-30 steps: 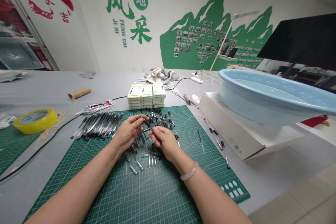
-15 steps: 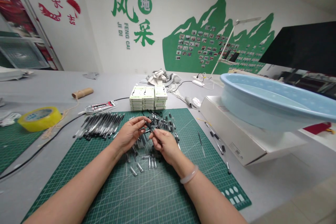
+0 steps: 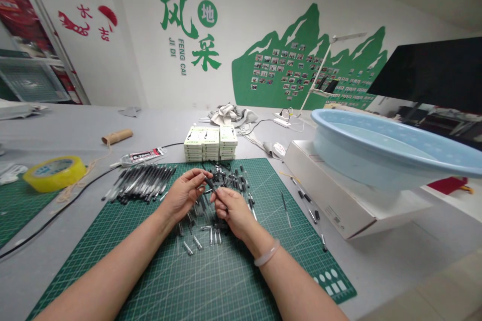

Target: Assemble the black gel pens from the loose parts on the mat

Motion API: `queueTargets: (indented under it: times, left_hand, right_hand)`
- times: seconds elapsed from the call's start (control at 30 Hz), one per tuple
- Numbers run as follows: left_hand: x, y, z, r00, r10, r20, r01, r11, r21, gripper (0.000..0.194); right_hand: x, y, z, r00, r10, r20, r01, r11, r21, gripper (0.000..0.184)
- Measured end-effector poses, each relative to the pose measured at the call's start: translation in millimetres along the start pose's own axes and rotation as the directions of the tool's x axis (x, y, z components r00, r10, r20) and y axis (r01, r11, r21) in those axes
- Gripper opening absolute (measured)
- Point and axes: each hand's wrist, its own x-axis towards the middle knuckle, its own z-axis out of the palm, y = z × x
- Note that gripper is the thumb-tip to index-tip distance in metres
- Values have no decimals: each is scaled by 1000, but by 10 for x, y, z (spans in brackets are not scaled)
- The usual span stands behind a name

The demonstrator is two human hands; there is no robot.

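Note:
Between my two hands is a dark pen [image 3: 210, 183], held at a slant above the mat. The fingertips of my left hand [image 3: 184, 191] pinch its upper end. My right hand [image 3: 234, 210], with a pale bangle on the wrist, is closed around the lower part and hides much of it. Beneath and behind the hands, loose pen parts, black caps and clear barrels [image 3: 216, 236], lie scattered on the green cutting mat [image 3: 181, 281]. Left of them, several pens [image 3: 141, 183] are laid side by side in a bundle.
Stacked small white boxes [image 3: 201, 144] stand behind the mat, near a glue tube [image 3: 143, 156]. Yellow tape [image 3: 55, 174] and a black cable [image 3: 68, 205] lie left. At right, a blue basin [image 3: 350, 160] rests on a white carton [image 3: 327, 200], with loose pen pieces [image 3: 309, 204] beside it.
The view has tilted up slightly, so things sit a little lower in the picture. Both hands keep hold of the pen, with only small finger shifts.

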Motion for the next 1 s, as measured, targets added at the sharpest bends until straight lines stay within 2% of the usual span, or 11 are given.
queueTargets:
  times: [0.3, 0.43, 0.57, 0.73, 0.8, 0.87, 0.93, 1.0]
  left_hand:
    - [0, -9, -30, 999, 33, 41, -34, 999, 7, 17]
    - [-34, -26, 32, 997, 30, 77, -35, 998, 61, 18]
    - [-67, -66, 76, 981, -25, 191, -22, 971, 237, 24]
    - [-64, -82, 75, 970, -37, 239, -56, 925, 375, 19]
    - [-25, -46, 40, 979, -1, 203, -73, 930, 359, 21]
    - [43, 46, -53, 992, 60, 112, -92, 946, 310, 25]
    - [127, 210, -224, 994, 107, 8, -105, 949, 296, 30]
    - [200, 434, -467, 989, 145, -32, -119, 904, 410, 34]
  right_hand:
    - [-22, 9, 4, 989, 85, 122, -103, 984, 148, 34]
    - [-21, 12, 29, 993, 71, 93, -85, 984, 158, 34]
    - [10, 34, 19, 998, 40, 52, -50, 978, 200, 33]
    - [17, 24, 7, 1000, 7, 3, -8, 974, 225, 29]
    - [3, 16, 18, 1000, 10, 8, -12, 979, 202, 28]
    - [-9, 11, 28, 1000, 13, 11, -15, 984, 177, 29]
    - [-12, 9, 22, 1000, 1, -31, 3, 988, 155, 27]
    - [-3, 9, -6, 991, -27, -133, 44, 991, 128, 25]
